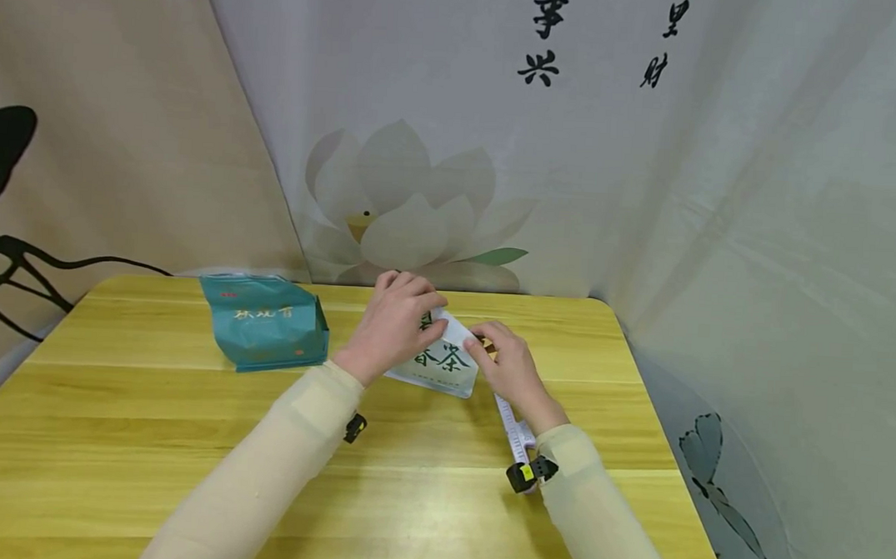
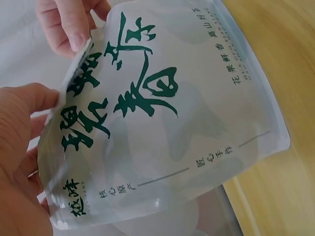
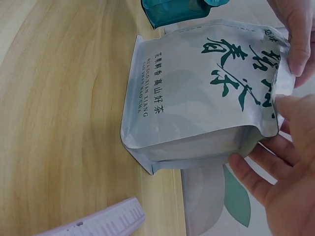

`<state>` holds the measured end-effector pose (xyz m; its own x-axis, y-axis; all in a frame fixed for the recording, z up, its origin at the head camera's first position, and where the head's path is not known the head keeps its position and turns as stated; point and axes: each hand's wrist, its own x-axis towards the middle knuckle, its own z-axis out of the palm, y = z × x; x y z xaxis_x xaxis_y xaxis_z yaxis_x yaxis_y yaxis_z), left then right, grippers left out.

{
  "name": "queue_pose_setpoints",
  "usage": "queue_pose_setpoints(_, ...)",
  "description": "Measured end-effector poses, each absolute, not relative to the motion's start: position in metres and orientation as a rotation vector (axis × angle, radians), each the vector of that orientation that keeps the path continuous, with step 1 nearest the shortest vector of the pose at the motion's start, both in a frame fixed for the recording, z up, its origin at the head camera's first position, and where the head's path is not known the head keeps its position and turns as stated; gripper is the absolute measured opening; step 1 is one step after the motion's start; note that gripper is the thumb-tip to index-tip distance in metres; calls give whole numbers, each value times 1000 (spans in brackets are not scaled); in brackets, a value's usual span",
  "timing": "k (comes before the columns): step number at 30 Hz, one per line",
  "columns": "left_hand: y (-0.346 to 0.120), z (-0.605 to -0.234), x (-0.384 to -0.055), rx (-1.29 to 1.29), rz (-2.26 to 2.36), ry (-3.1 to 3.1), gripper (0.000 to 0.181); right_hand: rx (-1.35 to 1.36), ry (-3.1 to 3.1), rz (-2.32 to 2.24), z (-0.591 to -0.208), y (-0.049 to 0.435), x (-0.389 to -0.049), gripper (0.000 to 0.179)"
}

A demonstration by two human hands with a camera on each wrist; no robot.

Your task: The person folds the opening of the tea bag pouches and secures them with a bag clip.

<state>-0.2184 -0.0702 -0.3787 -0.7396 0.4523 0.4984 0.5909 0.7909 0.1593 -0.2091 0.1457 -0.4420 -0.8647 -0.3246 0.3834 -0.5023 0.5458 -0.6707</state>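
Note:
A white tea bag with green lettering (image 1: 444, 371) stands near the middle of the wooden table, its top edge folded over. At the left part of that top edge, my left hand (image 1: 401, 315) pinches the bag between thumb and fingers. My right hand (image 1: 515, 366) pinches the right part of the same edge. In the right wrist view the bag (image 3: 192, 93) shows its side gusset, with my right fingers (image 3: 256, 177) behind it. The left wrist view shows the bag's lettered front (image 2: 162, 108) and both thumbs at the fold.
A teal tea bag (image 1: 269, 326) stands on the table (image 1: 148, 441) to the left. A pale lilac caliper-like ruler (image 1: 512, 428) lies partly under my right wrist. Behind the table's far edge hangs a printed curtain (image 1: 441, 104).

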Motion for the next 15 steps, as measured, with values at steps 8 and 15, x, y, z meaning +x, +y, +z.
queue_pose_setpoints(8,-67,-377,-218,-746,-389,-2536,21,667,-2566,1209,-442,144,-210,15)
queue_pose_setpoints(15,-68,-375,-219,-724,-391,-2488,12,637,-2582,1185,-442,143,-211,12)
